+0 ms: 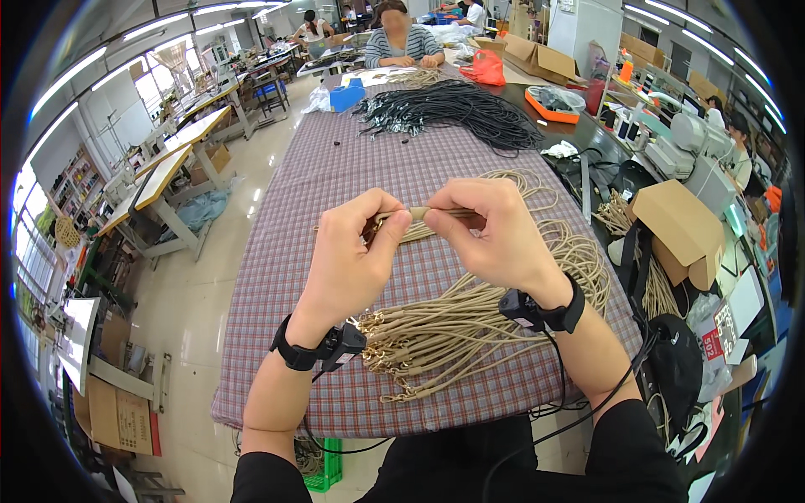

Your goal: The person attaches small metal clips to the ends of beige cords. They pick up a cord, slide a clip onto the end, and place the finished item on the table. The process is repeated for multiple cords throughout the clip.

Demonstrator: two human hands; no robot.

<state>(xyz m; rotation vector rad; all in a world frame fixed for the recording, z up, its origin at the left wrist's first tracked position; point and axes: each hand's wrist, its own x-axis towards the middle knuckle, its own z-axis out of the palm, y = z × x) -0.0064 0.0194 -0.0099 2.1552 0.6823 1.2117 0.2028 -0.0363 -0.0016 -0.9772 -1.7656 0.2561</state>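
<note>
Beige elastic cord [436,213], round and smooth, spans between both hands above the counter [277,251], which is covered in a woven plaid cloth of purple and white checks. The left hand [352,256] pinches one end of the cord between thumb and forefinger; the right hand [486,230] is closed on the other end. A bundle of matching beige cords [470,323] with small brass-coloured metal clasps lies beneath the wrists, its loops fanning toward the right. A heap of thin black cords [453,113] lies well apart at the far end, near an orange tray [549,109].
</note>
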